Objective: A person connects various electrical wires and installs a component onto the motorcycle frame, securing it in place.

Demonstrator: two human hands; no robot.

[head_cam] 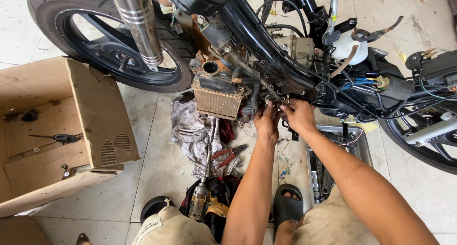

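Observation:
A stripped motorcycle lies across the top of the head view, its black frame (257, 35) and engine block (216, 90) exposed. My left hand (266, 122) and my right hand (299, 114) meet just below the frame, right of the finned radiator (215, 101). The fingers of both hands pinch a small metal fitting (284, 100) among the black cables. What exactly the fitting is stays too small to tell. Both forearms reach up from the bottom of the view.
An open cardboard box (102, 131) with a screwdriver (64, 138) sits at left. A dirty rag (193, 135), red-handled pliers (227, 155) and a yellow power drill (202, 202) lie on the tiled floor. A metal tray (362, 145) lies at right, the rear wheel (109, 40) and chrome exhaust (140, 24) upper left.

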